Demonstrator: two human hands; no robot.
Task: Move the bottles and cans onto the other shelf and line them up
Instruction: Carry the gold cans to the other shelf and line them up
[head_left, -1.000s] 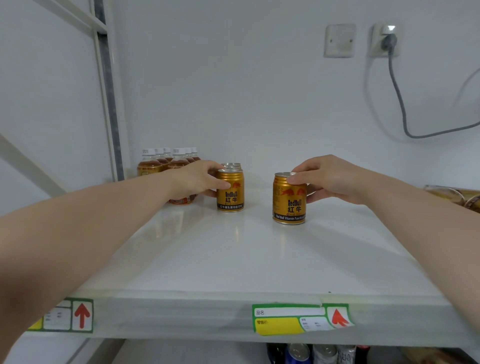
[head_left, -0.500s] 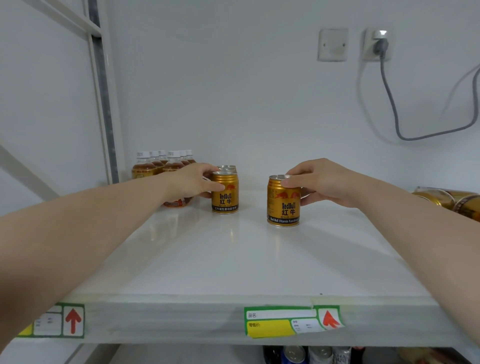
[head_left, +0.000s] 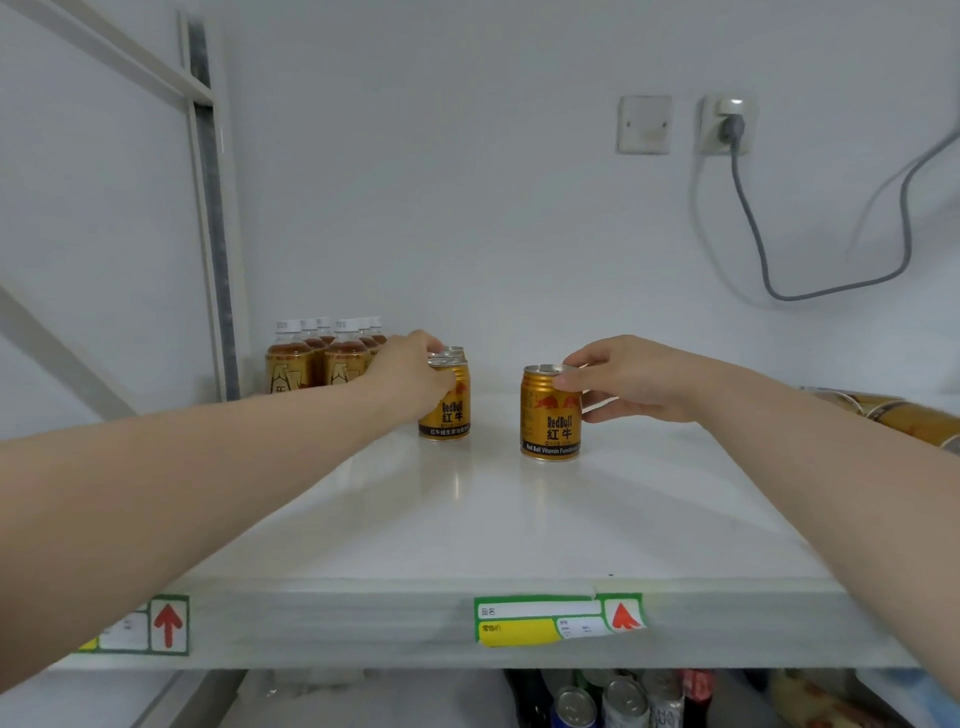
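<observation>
At the far left a grey metal post (head_left: 208, 234) runs up the shelf frame, and just beside it stand the bottles (head_left: 291, 358): small clear plastic ones with white screw caps and brown drink inside, packed in two tight rows against the back corner. Next comes the left hand (head_left: 410, 374), its fingers curled over the top of the left can (head_left: 447, 410), a short gold metal cylinder with a ribbed shoulder and a silver lid. A second can (head_left: 453, 351) shows only its rim just behind it. A gap away to the right stands the right can (head_left: 550, 415), the same squat gold tin, upright on the shelf (head_left: 519, 519). The right hand (head_left: 639, 384) holds it near the rim, thumb in front and fingers closed round the back. Both cans rest on the glossy white board, which mirrors them faintly. The step in hand looks like lining up, since the cans are already on this shelf. The next move probably calls for sliding the right can over to sit flush beside the left one, kept upright, because smooth metal on a slick board can skid or tip. Along the front edge is a green and yellow paper label (head_left: 550, 621), and more cans (head_left: 623, 701) wait on the shelf below. At the far right lie shiny gold packets (head_left: 893, 415), only partly in view.
</observation>
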